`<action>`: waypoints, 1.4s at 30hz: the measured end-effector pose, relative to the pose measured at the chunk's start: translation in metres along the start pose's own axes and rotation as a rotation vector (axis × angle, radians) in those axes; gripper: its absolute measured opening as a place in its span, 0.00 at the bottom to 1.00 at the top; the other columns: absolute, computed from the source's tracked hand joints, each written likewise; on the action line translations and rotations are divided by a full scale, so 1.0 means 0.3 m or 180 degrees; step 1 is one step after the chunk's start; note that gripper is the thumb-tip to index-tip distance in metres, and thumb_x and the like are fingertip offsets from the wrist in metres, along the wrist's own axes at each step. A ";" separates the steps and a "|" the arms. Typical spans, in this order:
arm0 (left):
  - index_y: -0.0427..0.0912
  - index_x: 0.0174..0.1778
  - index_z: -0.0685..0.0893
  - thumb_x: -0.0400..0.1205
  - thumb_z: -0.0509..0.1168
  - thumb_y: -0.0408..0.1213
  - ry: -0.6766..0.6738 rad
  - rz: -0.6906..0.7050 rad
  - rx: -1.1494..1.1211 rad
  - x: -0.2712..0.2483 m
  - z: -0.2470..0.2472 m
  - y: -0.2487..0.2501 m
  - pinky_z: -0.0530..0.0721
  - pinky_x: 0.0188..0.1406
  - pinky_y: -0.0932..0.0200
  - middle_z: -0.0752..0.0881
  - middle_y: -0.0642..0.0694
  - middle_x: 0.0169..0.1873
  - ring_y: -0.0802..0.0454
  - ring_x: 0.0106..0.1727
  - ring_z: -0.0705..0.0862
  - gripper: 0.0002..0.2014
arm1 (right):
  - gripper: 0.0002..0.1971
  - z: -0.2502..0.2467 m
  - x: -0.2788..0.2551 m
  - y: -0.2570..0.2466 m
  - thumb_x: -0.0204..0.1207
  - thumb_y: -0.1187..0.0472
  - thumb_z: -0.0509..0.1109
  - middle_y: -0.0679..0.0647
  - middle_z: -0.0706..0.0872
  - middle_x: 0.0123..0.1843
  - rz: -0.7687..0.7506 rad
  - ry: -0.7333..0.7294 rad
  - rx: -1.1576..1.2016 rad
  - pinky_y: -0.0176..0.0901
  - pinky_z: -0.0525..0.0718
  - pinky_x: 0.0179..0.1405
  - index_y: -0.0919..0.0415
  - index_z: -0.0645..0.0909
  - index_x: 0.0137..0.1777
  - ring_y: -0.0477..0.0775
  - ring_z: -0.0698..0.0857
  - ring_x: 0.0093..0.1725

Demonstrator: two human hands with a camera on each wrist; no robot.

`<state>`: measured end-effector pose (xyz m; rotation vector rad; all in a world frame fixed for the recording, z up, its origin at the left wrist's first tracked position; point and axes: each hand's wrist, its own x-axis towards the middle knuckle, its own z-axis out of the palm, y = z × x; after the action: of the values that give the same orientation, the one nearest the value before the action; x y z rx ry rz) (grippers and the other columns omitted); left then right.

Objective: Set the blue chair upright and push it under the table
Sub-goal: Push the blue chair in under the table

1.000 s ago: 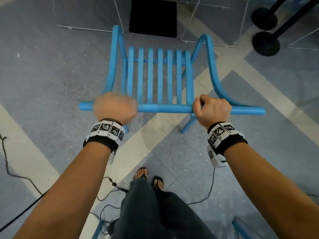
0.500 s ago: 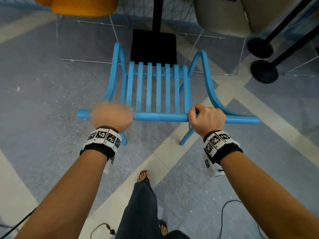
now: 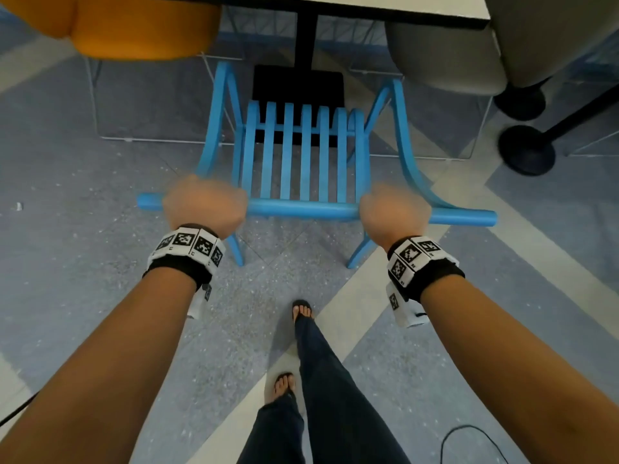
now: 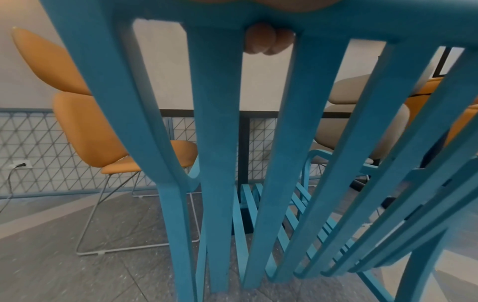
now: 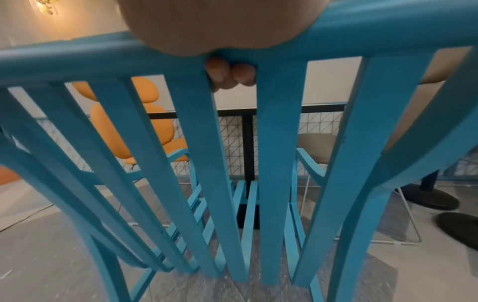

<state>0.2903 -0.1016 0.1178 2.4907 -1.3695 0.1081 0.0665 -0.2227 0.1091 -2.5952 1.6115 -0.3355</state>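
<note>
My left hand [image 3: 205, 203] grips the top rail of the blue chair [image 3: 303, 155] near the rail's left end, fingers [image 4: 260, 39] curled under it. My right hand [image 3: 393, 209] grips the same rail toward its right end, fingertips [image 5: 220, 72] wrapped beneath. The chair stands upright on the floor [image 3: 83, 202], seat pointing at the table [image 3: 368, 8], front legs beside the black pedestal base [image 3: 298, 85]. An orange chair [image 3: 134, 25] stands left, a beige chair [image 3: 445, 51] right
</note>
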 end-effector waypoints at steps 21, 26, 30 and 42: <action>0.37 0.16 0.79 0.69 0.54 0.41 0.0230 0.0063 0.0072 0.261 0.070 0.013 0.61 0.25 0.62 0.64 0.49 0.13 0.50 0.21 0.65 0.19 | 0.22 0.010 0.256 0.172 0.70 0.50 0.49 0.55 0.66 0.14 0.0096 0.0339 -0.0100 0.43 0.63 0.26 0.62 0.71 0.21 0.56 0.65 0.16; 0.37 0.16 0.79 0.70 0.53 0.41 0.0147 0.0079 0.0085 0.253 0.065 0.011 0.61 0.26 0.61 0.65 0.49 0.13 0.50 0.21 0.66 0.19 | 0.20 0.012 0.250 0.183 0.70 0.50 0.50 0.54 0.66 0.15 0.0030 0.0398 -0.0049 0.42 0.62 0.25 0.60 0.68 0.21 0.56 0.66 0.16; 0.37 0.15 0.78 0.70 0.53 0.41 0.0175 0.0029 0.0043 0.250 0.048 0.017 0.61 0.25 0.62 0.64 0.48 0.12 0.51 0.19 0.66 0.19 | 0.19 0.022 0.244 0.233 0.70 0.53 0.55 0.58 0.74 0.22 0.0047 0.0562 0.0067 0.45 0.63 0.26 0.63 0.75 0.23 0.59 0.72 0.25; 0.36 0.18 0.82 0.71 0.47 0.47 -0.0080 -0.0112 0.0066 0.232 0.051 0.024 0.62 0.24 0.60 0.69 0.43 0.14 0.46 0.22 0.69 0.26 | 0.18 -0.010 0.229 0.274 0.68 0.55 0.50 0.60 0.73 0.21 0.0126 0.0372 0.0161 0.45 0.63 0.25 0.61 0.66 0.19 0.59 0.69 0.22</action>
<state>0.3210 -0.1663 0.1191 2.5401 -1.3403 0.0841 0.0230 -0.3207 0.1081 -2.5467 1.6643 -0.5271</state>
